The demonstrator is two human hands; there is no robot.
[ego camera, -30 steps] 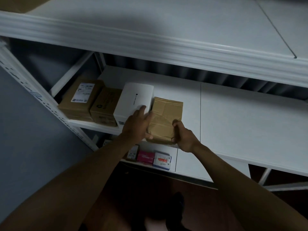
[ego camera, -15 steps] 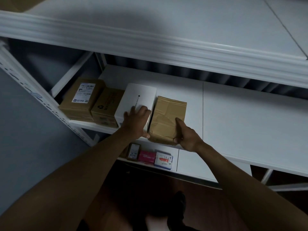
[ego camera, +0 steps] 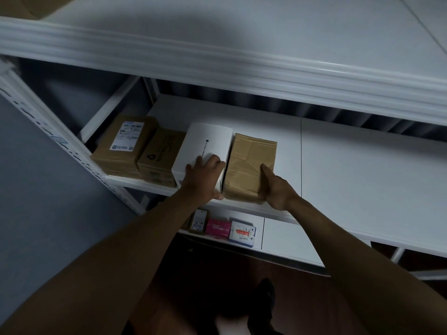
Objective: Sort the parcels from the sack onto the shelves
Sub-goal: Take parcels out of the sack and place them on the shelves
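while the brown paper parcel (ego camera: 250, 168) now lies flat on the middle shelf (ego camera: 350, 165), pushed further in than a second ago and touching the white box (ego camera: 205, 148), our hands have shifted little. we rest our left hand (ego camera: 204, 178) on the near end of the white box, fingers fairly straight, thumb down at its front corner. our right hand (ego camera: 274, 187) grips the parcel's near right corner, index finger laid along its top. left of the white box stand two cardboard boxes (ego camera: 137, 146). small packets (ego camera: 227, 228) sit on the lower shelf.
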